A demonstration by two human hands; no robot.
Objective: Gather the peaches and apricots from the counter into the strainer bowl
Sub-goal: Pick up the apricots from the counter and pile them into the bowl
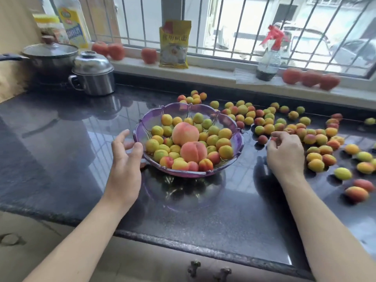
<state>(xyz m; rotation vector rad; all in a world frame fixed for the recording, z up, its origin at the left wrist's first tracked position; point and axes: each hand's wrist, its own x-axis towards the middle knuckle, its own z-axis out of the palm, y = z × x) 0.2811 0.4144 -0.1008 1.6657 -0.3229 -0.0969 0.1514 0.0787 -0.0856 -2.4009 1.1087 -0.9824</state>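
Left hand [126, 159], fingers spread, touches the purple strainer bowl [240, 143] rim; right hand [284, 153], fingers curled, pinches what I take for an apricot [273, 138] among counter [61, 149] fruit.

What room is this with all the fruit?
Most likely a home kitchen. A lidded frying pan and a steel pot sit at the back of a dark stone counter, and an oil bottle stands by the barred window.

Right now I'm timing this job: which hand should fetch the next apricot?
The right hand. It is beside the loose apricots, which lie right of the purple bowl; the left hand is at the bowl's far rim.
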